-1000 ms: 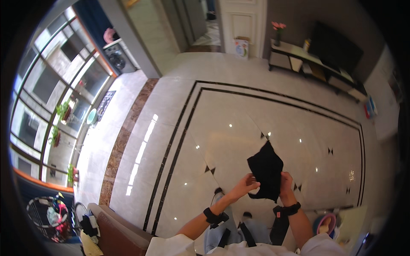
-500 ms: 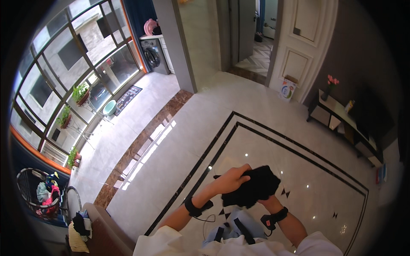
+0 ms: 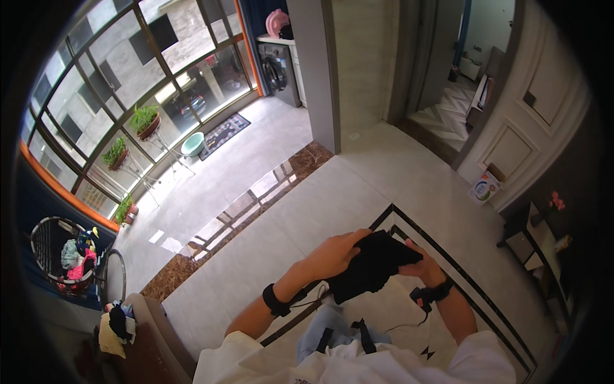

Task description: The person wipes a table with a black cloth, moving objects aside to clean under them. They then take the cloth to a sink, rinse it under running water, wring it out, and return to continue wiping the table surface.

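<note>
A bundle of black cloth (image 3: 374, 264) is held up in front of me between both hands; its kind does not show. My left hand (image 3: 339, 255) grips the cloth's left upper edge, with the thumb over it. On the other side, my right hand (image 3: 419, 265) has hold of the right edge, its fingers partly behind the fabric. Each wrist wears a black band with a small device and a cable.
A brown sofa arm (image 3: 150, 326) at lower left carries several folded clothes (image 3: 117, 329). Beyond it stands a dark woven basket chair (image 3: 48, 246) with clothes. Potted plants (image 3: 146, 121) line the windows. A low cabinet (image 3: 537, 246) and a white box (image 3: 486, 185) are at right.
My view has swung to the right and toward the windows. The black cloth is turned and hangs lower at its left; my right hand has come up to its right edge.
</note>
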Demonstrator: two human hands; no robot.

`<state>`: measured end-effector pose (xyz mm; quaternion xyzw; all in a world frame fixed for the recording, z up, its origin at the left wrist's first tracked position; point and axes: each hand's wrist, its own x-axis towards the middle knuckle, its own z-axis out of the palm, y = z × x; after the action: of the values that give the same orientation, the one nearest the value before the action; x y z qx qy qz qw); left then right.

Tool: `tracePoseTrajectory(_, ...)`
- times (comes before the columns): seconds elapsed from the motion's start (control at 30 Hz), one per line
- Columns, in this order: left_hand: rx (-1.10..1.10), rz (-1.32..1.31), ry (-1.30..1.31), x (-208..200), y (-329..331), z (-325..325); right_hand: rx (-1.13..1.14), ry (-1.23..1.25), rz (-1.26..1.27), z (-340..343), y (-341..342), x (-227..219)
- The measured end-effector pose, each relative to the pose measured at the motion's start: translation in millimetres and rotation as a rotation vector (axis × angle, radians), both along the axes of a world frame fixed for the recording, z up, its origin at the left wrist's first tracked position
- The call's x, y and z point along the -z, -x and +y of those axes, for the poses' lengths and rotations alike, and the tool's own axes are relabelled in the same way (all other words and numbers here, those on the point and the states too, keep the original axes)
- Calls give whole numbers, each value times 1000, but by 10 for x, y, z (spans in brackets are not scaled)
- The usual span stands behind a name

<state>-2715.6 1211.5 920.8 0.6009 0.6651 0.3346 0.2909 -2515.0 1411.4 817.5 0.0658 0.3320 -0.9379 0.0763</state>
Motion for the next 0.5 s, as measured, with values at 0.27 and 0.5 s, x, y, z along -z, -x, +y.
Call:
tracePoseTrajectory(0.27, -119, -100, 3, 222, 2465, 882, -313, -843, -10, 1036, 3008, -623)
tracePoseTrajectory(0.5, -174, -320, 46, 200, 4685, 1799, -243, -1457, 184, 1764, 5257, -1172)
